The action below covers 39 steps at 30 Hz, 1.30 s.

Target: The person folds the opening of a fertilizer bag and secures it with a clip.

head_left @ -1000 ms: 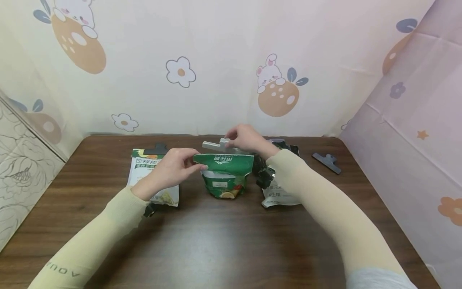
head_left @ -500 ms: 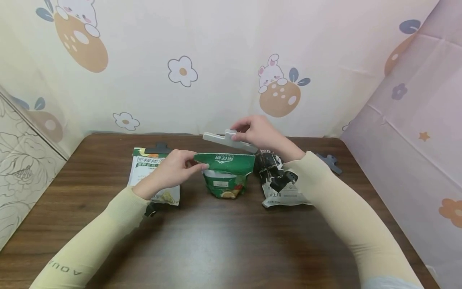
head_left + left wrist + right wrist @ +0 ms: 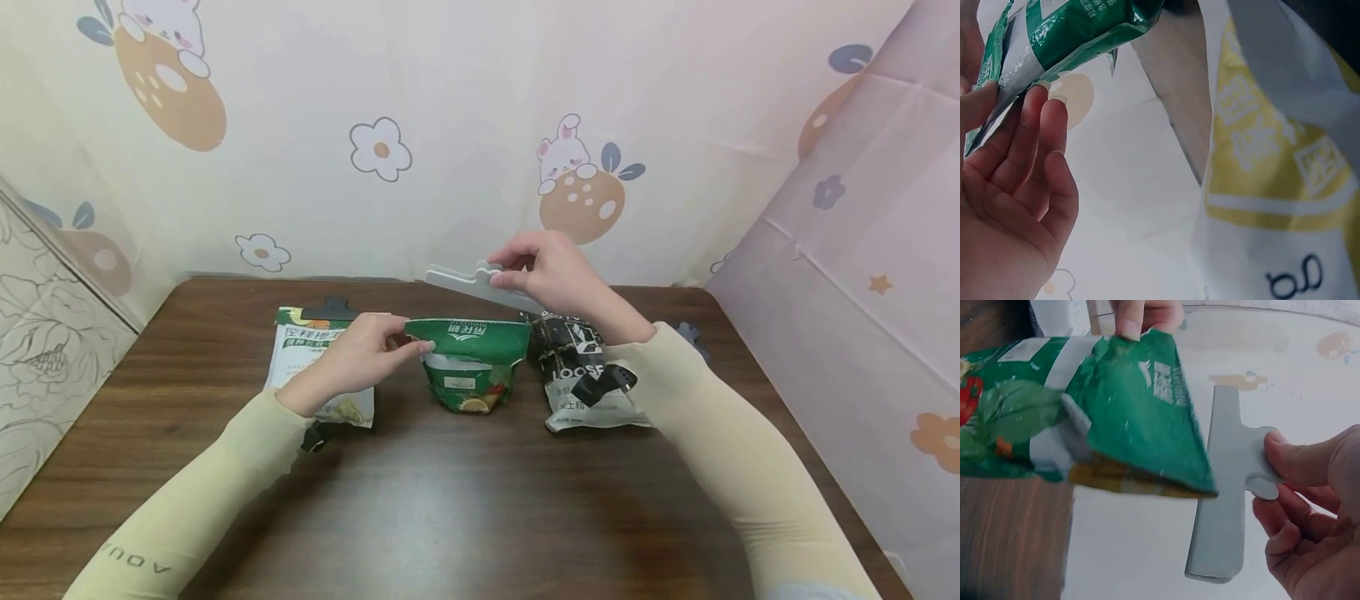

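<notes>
A green bag with its top folded over stands on the table in the head view. My left hand pinches the left end of the fold between thumb and fingers. In the left wrist view, the fingers of that hand lie against the bag's underside. My right hand pinches the tabs of a pale grey bag clip, held above and behind the bag. The right wrist view shows the clip beside the folded edge, with the thumb on one tab; it does not grip the bag.
Left of the green bag, a white-and-green bag wears a dark clip. A black-and-white bag lies on the right, partly under my right wrist. Another dark clip is behind my right sleeve. A patterned curtain hangs behind the table.
My right hand has risen and moved right with the grey clip, lifting it from behind the green bag's top. My left hand keeps its hold on the fold.
</notes>
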Available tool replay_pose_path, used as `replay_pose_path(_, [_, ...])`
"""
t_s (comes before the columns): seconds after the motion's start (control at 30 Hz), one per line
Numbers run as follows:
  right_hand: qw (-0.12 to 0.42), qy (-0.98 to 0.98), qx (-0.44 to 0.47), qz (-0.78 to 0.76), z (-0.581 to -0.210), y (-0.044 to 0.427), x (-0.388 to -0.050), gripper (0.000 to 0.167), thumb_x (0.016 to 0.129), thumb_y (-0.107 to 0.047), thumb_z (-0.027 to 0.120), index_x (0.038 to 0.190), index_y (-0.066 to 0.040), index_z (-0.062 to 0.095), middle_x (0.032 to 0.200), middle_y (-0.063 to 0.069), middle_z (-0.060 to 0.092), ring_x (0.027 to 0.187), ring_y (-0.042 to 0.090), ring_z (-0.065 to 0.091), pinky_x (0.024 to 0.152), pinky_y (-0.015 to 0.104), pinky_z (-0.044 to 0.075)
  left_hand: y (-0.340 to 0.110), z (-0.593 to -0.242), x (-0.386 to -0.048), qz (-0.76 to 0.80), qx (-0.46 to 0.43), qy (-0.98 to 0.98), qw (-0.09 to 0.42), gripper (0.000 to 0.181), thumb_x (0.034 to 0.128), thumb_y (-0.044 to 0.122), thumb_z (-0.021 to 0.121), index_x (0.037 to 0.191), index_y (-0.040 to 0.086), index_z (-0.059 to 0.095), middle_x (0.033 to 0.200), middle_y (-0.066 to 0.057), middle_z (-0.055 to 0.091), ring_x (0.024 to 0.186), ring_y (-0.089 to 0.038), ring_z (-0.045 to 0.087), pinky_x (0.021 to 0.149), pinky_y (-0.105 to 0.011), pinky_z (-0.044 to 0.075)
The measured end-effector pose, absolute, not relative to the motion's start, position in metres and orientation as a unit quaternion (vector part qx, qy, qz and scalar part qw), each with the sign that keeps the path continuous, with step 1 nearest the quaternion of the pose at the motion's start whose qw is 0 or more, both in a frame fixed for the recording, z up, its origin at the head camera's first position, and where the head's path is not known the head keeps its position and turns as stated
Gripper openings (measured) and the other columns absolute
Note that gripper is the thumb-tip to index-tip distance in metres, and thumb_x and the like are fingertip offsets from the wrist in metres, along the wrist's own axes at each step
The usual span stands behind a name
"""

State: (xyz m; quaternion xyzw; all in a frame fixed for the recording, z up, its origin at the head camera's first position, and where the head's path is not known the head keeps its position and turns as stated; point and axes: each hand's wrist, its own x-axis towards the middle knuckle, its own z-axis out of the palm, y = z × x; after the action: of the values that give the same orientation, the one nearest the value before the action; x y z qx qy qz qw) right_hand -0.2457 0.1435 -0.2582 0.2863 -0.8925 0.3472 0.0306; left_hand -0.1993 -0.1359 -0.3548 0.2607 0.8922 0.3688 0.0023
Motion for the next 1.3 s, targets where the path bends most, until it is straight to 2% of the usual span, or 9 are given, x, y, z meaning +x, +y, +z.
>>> replay_pose_path(0.1, [0.053,-0.886,0.303,0.346,-0.256,0.142,-0.24,0.015,0.085,-0.011,0.08,0.1,-0.009,0.079,0.087,0.0,0.071,0.074,0.016,0.056,0.067,0.031,0.044,-0.136,-0.354,-0.199,0.369,0.258,0.893,0.004,0.018,0.0944,0.035,0.07,0.093,0.017,0.073,0.08,-0.004,0.068,0.069,-0.02,0.056,0.059,-0.035,0.046])
replay_pose_path(0.27, [0.072,-0.885,0.336,0.314,-0.25,0.135,-0.229,0.01,0.084,-0.011,0.081,0.094,-0.011,0.08,0.082,-0.004,0.07,0.073,0.015,0.054,0.066,0.03,0.043,-0.136,-0.355,-0.199,0.374,0.258,0.891,0.001,0.018,0.0942,0.034,0.071,0.098,0.017,0.074,0.08,-0.001,0.068,0.069,-0.019,0.056,0.058,-0.034,0.046])
replay_pose_path(0.5, [0.043,-0.88,0.37,0.295,-0.254,0.127,-0.225,0.009,0.084,-0.006,0.08,0.093,-0.009,0.08,0.083,-0.002,0.07,0.079,0.016,0.058,0.069,0.034,0.045,-0.136,-0.356,-0.199,0.386,0.26,0.885,0.001,0.019,0.0943,0.031,0.071,0.102,0.014,0.075,0.085,-0.001,0.07,0.068,-0.019,0.057,0.058,-0.034,0.047])
replay_pose_path(0.63, [0.033,-0.884,0.369,0.287,-0.258,0.125,-0.224,0.008,0.084,-0.007,0.08,0.092,-0.01,0.081,0.08,-0.004,0.068,0.077,0.014,0.058,0.067,0.033,0.046,-0.135,-0.355,-0.199,0.389,0.259,0.884,0.0,0.017,0.0938,0.029,0.072,0.102,0.014,0.075,0.083,0.0,0.069,0.067,-0.021,0.057,0.057,-0.035,0.046])
replay_pose_path(0.8, [0.026,-0.885,0.37,0.281,-0.26,0.122,-0.223,0.008,0.085,-0.007,0.08,0.092,-0.01,0.081,0.078,-0.005,0.067,0.076,0.014,0.058,0.066,0.033,0.045,-0.134,-0.355,-0.199,0.389,0.258,0.884,-0.001,0.017,0.0933,0.027,0.073,0.101,0.012,0.074,0.084,0.002,0.069,0.068,-0.017,0.057,0.059,-0.034,0.049])
replay_pose_path(1.3, [0.006,-0.891,0.365,0.269,-0.268,0.12,-0.226,0.008,0.087,-0.009,0.078,0.094,-0.01,0.08,0.081,-0.005,0.067,0.079,0.015,0.058,0.068,0.034,0.046,-0.136,-0.357,-0.201,0.385,0.253,0.888,0.001,0.02,0.0919,0.03,0.074,0.101,0.013,0.075,0.083,0.001,0.07,0.069,-0.017,0.058,0.06,-0.034,0.051])
